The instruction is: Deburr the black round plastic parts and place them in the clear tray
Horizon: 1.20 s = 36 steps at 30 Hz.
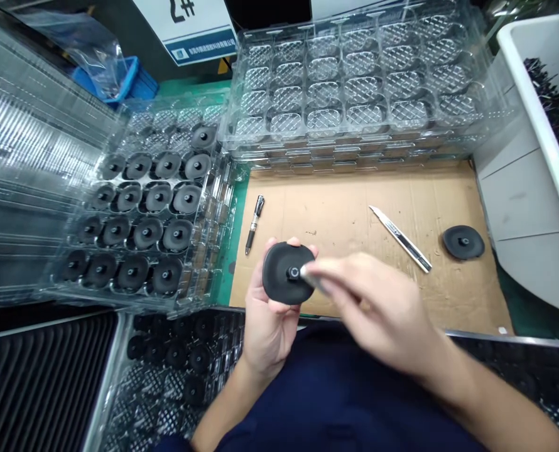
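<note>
A black rounded plastic part with a short stem at its centre is in my left hand, fingers wrapped around its edge from below. My right hand is closed in a pinch, smeared by motion, on a small greyish item with a pale tip. That tip is at the part's central stem; the item's kind is not clear. Another such black part lies on the cardboard to the right. A white utility knife and a black pen lie on the cardboard beyond my hands.
To the left a clear plastic tray holds several black parts in its pockets. Stacked clear trays stand at the back. On the right is a white bin with dark pieces; a blue basket is back left.
</note>
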Motion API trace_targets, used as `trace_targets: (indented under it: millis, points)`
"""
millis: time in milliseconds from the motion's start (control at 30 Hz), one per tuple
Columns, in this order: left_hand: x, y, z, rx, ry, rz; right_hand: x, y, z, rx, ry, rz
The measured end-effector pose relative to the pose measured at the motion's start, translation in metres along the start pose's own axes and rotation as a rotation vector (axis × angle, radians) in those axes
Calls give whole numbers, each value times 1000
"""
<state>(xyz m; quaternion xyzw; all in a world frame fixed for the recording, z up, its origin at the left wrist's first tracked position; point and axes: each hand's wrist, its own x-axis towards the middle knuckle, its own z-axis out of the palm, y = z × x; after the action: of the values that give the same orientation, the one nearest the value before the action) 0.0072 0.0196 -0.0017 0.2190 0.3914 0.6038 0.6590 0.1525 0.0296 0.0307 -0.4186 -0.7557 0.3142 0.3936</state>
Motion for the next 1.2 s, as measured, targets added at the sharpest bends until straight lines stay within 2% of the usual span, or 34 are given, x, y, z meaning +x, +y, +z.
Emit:
trace_targets:
  millis: [67,200,267,367,467,567,667,733,800,833,900,1000,1200]
  points:
    - [1,-1,1,-1,7,17,0,-2,2,-50,41,43]
    - [2,-3,0,-57,-21,18,4,-1,2,15,-40,-44]
    - [2,-3,-2,-70,-28,42,6,9,-1,-12,3,37]
    - [2,-1,-4,-90,-43,52,-2,34,-1,-97,104,245]
    - [1,1,-4,-98,-62,31,-27,60,13,-30,18,373]
    - [1,2,-2,-88,-55,4,-49,77,28,26,-91,423]
    - [0,1,-1,-68,-45,-26,-44,74,23,21,-54,449]
    - [-1,1,1,-51,-40,-35,-29,59,8,-1,61,413]
    - [-1,0,2,-36,-36,-28,-12,37,-6,-25,182,297]
    - [-1,0,2,-25,-30,-21,-5,25,-11,-34,196,223]
    - [-1,0,2,0,-19,-16,2,7,-14,-48,127,92]
    - [0,4,-1,21,-27,-45,5,-5,-11,-47,-87,-7]
    - [0,12,-5,43,-22,-30,8,-2,-6,-89,-84,-66]
